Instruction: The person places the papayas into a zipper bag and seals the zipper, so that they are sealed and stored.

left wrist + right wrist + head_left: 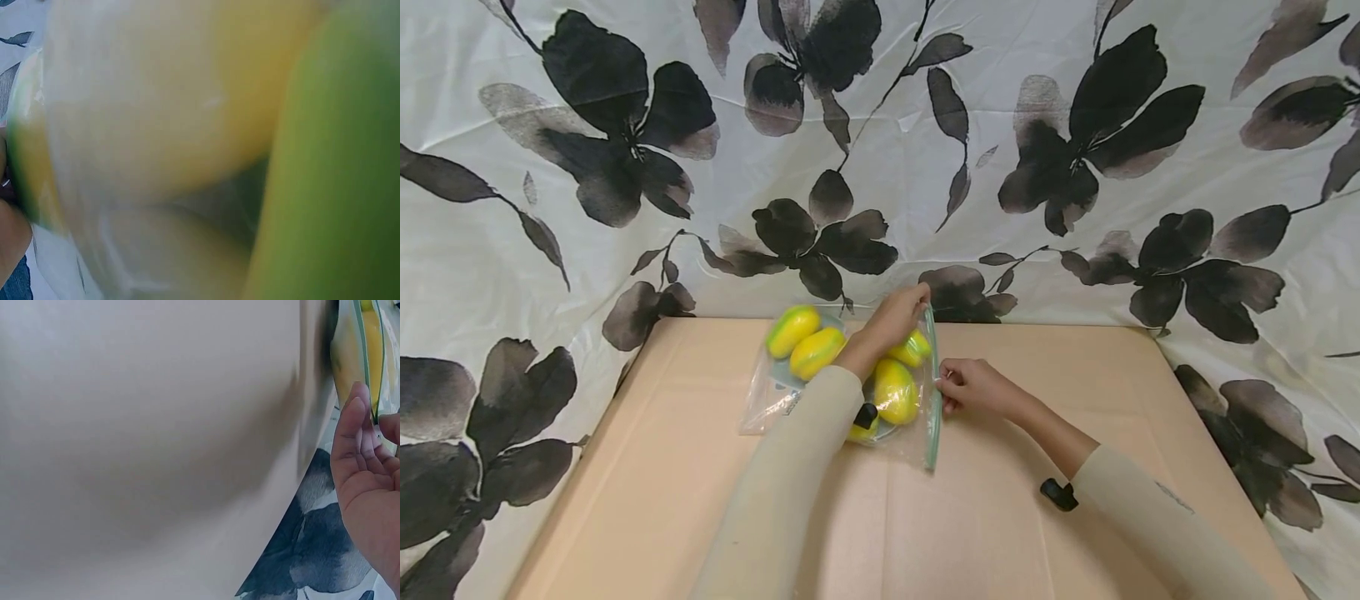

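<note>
A clear zip-top plastic bag (762,413) lies on the tan board, holding several yellow-green mangoes (896,392). Its green zip edge (933,442) faces right. My left hand (891,323) reaches across the bag and pinches the zip edge near its far corner. The right hand (976,387) pinches the same edge lower down, between thumb and fingers. In the right wrist view, two green strips (363,347) stand apart and meet at the fingertips. Blurred mangoes (337,175) fill the left wrist view. A pale blue rounded surface (781,372) shows among the fruit.
The tan board (985,517) spreads beneath the bag and both forearms. Behind it and along its sides, white cloth with dark flowers (925,167) hangs and lies. A small black device (1059,494) sits at the right wrist.
</note>
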